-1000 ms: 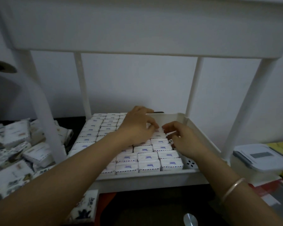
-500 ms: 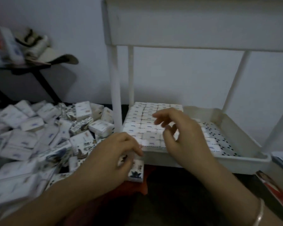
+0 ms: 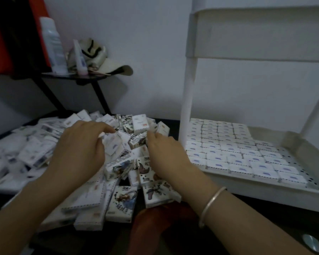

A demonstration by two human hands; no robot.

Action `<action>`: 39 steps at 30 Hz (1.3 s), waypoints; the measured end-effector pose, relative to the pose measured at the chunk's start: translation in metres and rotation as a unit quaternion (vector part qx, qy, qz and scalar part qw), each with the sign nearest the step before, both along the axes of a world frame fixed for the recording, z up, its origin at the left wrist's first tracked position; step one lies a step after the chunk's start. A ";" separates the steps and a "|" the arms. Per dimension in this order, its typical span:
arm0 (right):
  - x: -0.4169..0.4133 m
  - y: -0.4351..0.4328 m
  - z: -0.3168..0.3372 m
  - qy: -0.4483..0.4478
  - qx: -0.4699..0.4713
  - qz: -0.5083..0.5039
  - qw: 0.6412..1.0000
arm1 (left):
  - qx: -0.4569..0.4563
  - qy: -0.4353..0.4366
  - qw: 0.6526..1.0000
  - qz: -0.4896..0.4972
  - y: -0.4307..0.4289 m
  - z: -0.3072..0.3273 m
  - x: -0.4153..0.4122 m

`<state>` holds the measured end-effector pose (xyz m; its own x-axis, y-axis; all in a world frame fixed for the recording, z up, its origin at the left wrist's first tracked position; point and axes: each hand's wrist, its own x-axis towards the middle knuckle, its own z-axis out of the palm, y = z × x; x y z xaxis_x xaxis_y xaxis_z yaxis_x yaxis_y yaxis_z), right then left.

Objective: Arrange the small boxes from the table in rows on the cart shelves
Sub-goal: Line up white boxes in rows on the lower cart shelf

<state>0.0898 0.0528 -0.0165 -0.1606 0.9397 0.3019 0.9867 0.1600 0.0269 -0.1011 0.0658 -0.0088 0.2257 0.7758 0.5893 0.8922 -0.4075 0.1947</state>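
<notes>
A loose pile of small white boxes [image 3: 122,197], some with printed pictures, covers the dark table on the left. My left hand [image 3: 77,150] is over the pile, its thumb and fingers curled round one small box [image 3: 115,144]. Just to the right, my right hand [image 3: 166,155], a bangle on its wrist, digs its curled fingers into the pile and grips another small box [image 3: 137,142]. The white cart's lower shelf [image 3: 265,193] on the right holds neat rows of boxes [image 3: 228,146]; a strip along its right side is bare.
The cart's white post [image 3: 188,92] stands between the pile and the shelf, with an upper shelf [image 3: 256,34] overhead. A black side stand at the back left carries a bottle [image 3: 52,43] and a hat [image 3: 99,57]. A round metal object [image 3: 312,245] lies at bottom right.
Both hands have left the cart shelf and moved left onto the pile of boxes. The view has swung left with them.
</notes>
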 end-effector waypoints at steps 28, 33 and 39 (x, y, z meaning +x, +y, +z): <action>0.042 -0.046 -0.019 0.383 0.123 0.092 0.911 | -0.030 -0.044 0.987 -0.153 -0.007 0.004 0.023; 0.081 -0.072 -0.021 0.474 0.115 0.113 0.865 | -0.029 -0.071 0.965 -0.251 -0.032 -0.004 0.052; 0.141 -0.098 -0.019 0.476 0.136 0.071 0.866 | -0.025 -0.064 0.945 -0.321 -0.038 -0.012 0.107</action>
